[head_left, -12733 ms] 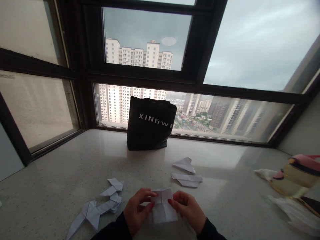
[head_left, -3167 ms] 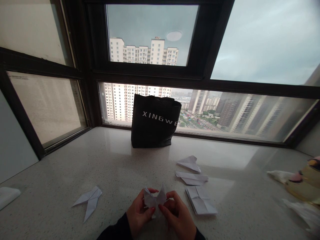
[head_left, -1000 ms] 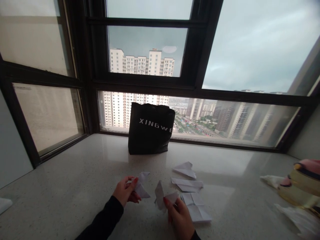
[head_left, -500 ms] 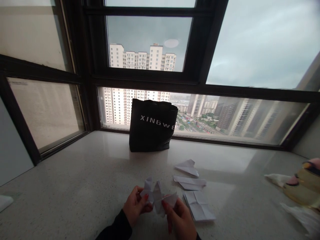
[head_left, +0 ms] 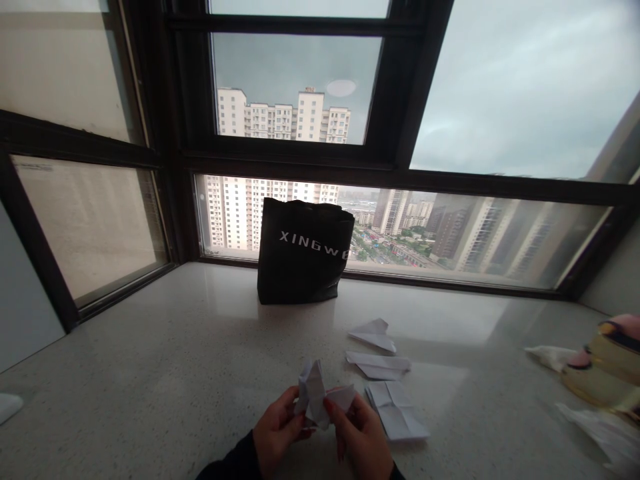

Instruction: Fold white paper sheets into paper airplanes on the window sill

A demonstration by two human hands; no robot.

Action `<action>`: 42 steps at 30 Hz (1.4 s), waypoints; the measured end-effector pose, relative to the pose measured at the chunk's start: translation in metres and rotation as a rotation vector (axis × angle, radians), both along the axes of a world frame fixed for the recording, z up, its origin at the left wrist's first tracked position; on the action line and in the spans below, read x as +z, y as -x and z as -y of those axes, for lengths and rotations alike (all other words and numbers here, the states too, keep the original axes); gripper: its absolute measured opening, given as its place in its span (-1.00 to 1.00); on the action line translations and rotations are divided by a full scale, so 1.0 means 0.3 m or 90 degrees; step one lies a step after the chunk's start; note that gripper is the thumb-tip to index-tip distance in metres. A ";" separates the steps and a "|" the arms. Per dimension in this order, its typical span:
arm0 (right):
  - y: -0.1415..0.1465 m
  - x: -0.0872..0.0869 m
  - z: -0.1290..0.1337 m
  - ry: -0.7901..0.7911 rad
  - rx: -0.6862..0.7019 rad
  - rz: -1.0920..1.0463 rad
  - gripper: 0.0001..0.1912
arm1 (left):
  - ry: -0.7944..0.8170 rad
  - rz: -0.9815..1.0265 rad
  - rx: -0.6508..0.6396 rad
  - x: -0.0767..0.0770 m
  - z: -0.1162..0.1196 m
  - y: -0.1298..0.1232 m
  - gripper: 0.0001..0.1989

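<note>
A piece of folded white paper (head_left: pixel 315 395) with several pointed flaps is held between my two hands, just above the counter. My left hand (head_left: pixel 281 421) pinches its left side, thumb toward me. On the right side, my right hand (head_left: pixel 361 430) grips a flap between thumb and fingers. Some fingertips are hidden behind the paper. Just right of my hands lies a stack of creased paper squares (head_left: pixel 400 411). Beyond it rest a long folded paper strip (head_left: pixel 379 366) and a paper plane (head_left: pixel 375 335).
A black bag (head_left: pixel 304 257) with white lettering stands at the back against the window. At the right edge are a yellowish rounded object (head_left: pixel 600 373) and crumpled white wrappers (head_left: pixel 597 433). A white object (head_left: pixel 9 405) lies at the far left of the speckled counter (head_left: pixel 150 373).
My left hand has moved right, bringing the left flaps of the folded paper against its middle. My right hand keeps its grip in nearly the same place.
</note>
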State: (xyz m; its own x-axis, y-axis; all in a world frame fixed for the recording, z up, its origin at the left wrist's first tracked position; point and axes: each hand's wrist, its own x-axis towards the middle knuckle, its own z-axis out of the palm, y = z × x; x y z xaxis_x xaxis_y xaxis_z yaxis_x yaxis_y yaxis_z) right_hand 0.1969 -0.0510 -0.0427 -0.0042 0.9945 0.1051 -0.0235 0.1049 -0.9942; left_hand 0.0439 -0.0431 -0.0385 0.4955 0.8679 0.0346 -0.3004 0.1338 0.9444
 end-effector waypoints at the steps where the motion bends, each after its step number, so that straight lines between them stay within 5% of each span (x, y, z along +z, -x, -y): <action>1: 0.000 0.001 0.000 0.000 -0.002 0.003 -0.62 | -0.002 -0.001 -0.004 -0.003 0.000 0.000 -0.54; 22: 0.005 0.012 0.011 -0.009 0.002 -0.003 -0.71 | 0.034 0.092 -0.013 -0.046 -0.007 -0.005 -0.57; 35: 0.006 0.009 0.009 -0.011 0.005 0.028 -0.69 | 0.065 0.030 0.003 0.002 0.005 -0.004 -0.53; 42: 0.005 0.015 0.005 -0.004 -0.009 0.008 -0.70 | 0.049 0.045 -0.027 -0.021 0.004 -0.010 -0.52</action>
